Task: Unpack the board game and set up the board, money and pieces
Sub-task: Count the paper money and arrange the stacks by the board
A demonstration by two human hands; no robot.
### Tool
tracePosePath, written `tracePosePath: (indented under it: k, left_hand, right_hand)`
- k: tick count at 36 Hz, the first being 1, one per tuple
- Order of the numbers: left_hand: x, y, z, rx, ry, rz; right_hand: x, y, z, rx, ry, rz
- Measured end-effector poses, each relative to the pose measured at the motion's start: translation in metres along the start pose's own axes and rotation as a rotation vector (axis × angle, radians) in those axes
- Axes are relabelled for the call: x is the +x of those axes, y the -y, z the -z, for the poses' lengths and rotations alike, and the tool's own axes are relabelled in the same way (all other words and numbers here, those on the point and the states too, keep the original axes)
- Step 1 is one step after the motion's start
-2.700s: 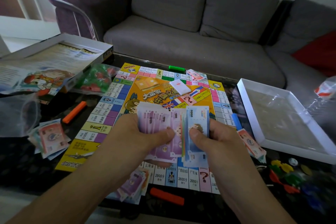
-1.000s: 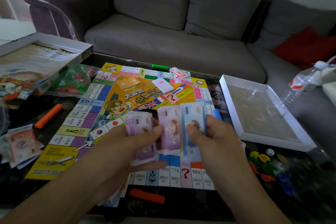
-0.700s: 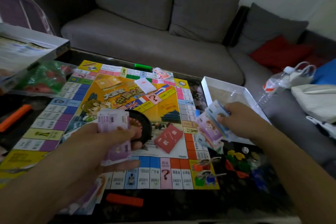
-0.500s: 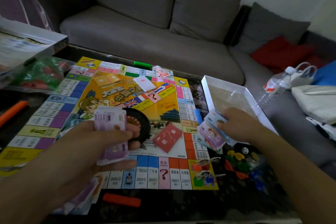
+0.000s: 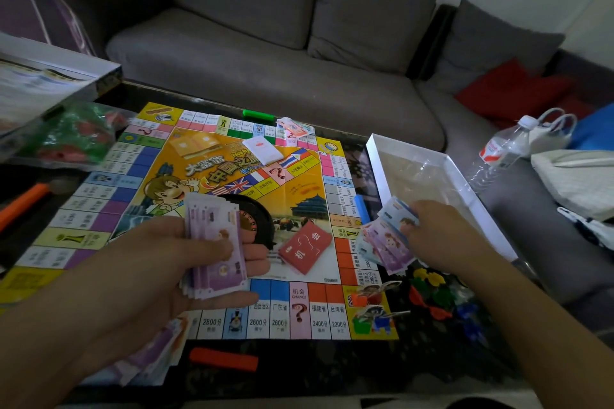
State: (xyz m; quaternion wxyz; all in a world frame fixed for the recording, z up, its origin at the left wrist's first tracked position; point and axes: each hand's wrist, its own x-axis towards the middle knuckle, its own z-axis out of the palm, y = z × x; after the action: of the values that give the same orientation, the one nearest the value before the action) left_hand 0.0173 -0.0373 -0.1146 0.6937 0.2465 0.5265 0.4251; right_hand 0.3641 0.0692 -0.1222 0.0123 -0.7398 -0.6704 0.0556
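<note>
Paper play-money notes, purple and blue (image 5: 388,242), pinched in the right hand (image 5: 435,232) at the frame's right-centre, fan leftward from its fingers (image 5: 413,232) over the dark tabletop (image 5: 332,372) beside the colourful board's (image 5: 232,176) right edge, while the left hand (image 5: 159,262) grips a purple wad (image 5: 216,249) lower-centre.

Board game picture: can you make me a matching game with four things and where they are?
Things:
1. purple notes
2. red card deck
3. green bar
4. water bottle

Places:
A. on the sofa
B. at the board's far edge
C. in the left hand
D. on the board, near its middle

Pairs: 1-C, 2-D, 3-B, 4-A
</note>
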Motion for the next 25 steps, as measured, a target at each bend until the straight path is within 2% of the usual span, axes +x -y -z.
tracePosePath:
  k: [9,19,22,25]
  left_hand:
    - [-0.005,-0.001,0.005,-0.009,0.017,-0.034]
    - [-0.007,-0.001,0.004,-0.016,0.066,-0.060]
    - [-0.009,0.000,-0.001,0.005,0.078,-0.094]
    - [-0.011,-0.001,-0.004,0.028,0.068,-0.136]
  right_hand:
    - [-0.006,-0.003,-0.004,0.027,-0.049,-0.033]
    - [-0.027,0.007,0.012,0.198,-0.095,-0.085]
    - [-0.046,0.025,0.031,0.402,-0.101,-0.043]
    - [-0.072,0.060,0.049,0.971,0.058,0.004]
